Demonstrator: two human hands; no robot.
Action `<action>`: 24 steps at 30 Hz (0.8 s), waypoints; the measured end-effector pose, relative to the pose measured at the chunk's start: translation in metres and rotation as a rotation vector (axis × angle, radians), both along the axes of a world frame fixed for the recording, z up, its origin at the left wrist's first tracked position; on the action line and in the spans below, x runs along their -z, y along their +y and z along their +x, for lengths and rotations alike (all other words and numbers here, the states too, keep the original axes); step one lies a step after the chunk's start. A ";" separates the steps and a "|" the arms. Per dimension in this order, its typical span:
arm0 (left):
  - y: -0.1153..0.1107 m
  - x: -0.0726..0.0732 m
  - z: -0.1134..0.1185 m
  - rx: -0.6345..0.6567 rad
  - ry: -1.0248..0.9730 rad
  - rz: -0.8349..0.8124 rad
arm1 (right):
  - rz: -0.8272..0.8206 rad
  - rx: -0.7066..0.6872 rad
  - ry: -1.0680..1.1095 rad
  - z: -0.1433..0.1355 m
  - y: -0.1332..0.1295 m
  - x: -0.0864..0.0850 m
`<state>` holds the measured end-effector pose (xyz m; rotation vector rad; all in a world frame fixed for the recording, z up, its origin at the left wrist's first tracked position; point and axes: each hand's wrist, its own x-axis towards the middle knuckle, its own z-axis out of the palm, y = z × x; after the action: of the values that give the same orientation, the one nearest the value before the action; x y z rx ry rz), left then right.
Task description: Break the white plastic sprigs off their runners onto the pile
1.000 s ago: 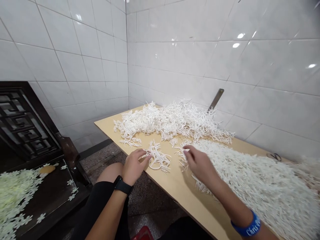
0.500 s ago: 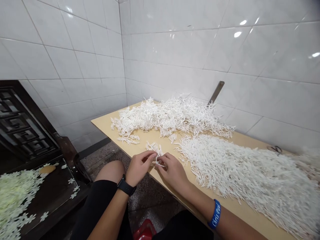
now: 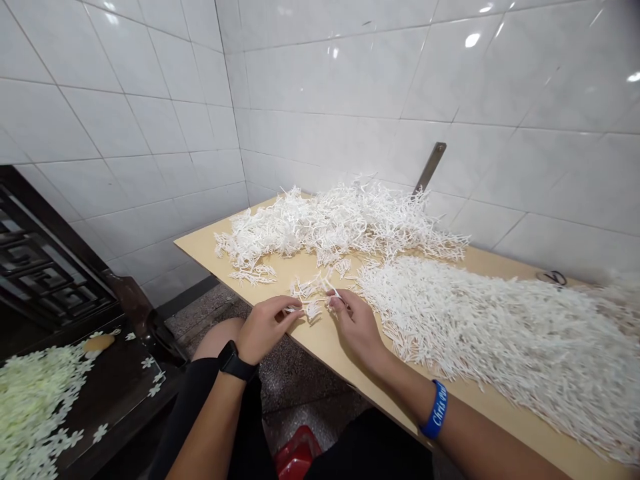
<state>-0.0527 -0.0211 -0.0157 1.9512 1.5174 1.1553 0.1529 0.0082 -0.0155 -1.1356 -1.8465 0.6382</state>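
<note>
My left hand (image 3: 270,325), with a black watch on its wrist, is closed in a pinch at the table's near edge. From its fingertips sticks out a small white branched sprig (image 3: 313,310), which looks like plastic. My right hand (image 3: 354,325) is a short way to the right, thumb and fingers closed on another white branched stem (image 3: 327,285) that points up and away. Loose white sprigs (image 3: 301,288) lie on the board just beyond both hands. The parts inside the fingers are hidden.
Behind my hands is a tangled heap of white branched pieces (image 3: 345,223). A thick spread of short white pieces (image 3: 480,327) covers the right of the wooden board (image 3: 210,243). Near the wall are dark-handled scissors (image 3: 551,277). Left stands a dark carved chair (image 3: 130,307) bearing pale flower shapes (image 3: 35,393).
My hands were together over one white cluster and have now moved apart, each with a white piece. The view has shifted slightly.
</note>
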 end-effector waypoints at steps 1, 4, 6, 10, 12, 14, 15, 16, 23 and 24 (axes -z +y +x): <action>-0.001 -0.001 0.000 -0.047 -0.041 0.004 | 0.010 0.012 0.008 0.000 0.000 0.000; -0.003 -0.005 0.004 -0.195 -0.222 0.004 | 0.098 0.044 0.012 0.000 -0.001 0.001; -0.005 -0.007 0.007 -0.267 -0.365 -0.016 | 0.205 0.052 -0.003 0.000 -0.004 0.000; -0.008 -0.013 0.008 -0.370 -0.587 -0.015 | 0.395 0.006 -0.047 0.000 -0.012 -0.004; -0.010 -0.018 0.007 -0.368 -0.647 -0.014 | 0.439 -0.024 -0.053 0.000 -0.015 -0.006; -0.013 -0.025 0.006 -0.331 -0.670 -0.040 | 0.478 -0.058 -0.052 0.000 -0.017 -0.008; -0.016 -0.029 0.006 -0.305 -0.671 -0.058 | 0.496 -0.080 -0.052 0.000 -0.018 -0.009; -0.018 -0.033 0.006 -0.277 -0.668 -0.072 | 0.514 -0.099 -0.048 0.000 -0.019 -0.010; -0.041 -0.059 0.008 -0.160 -0.602 -0.105 | 0.503 -0.140 0.066 -0.005 -0.039 -0.034; -0.043 -0.061 0.008 -0.154 -0.590 -0.096 | 0.415 -0.154 0.105 -0.007 -0.041 -0.040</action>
<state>-0.0443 -0.0636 0.0451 1.2801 1.3733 1.5187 0.1463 -0.0331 0.0248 -0.6816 -1.8752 0.3663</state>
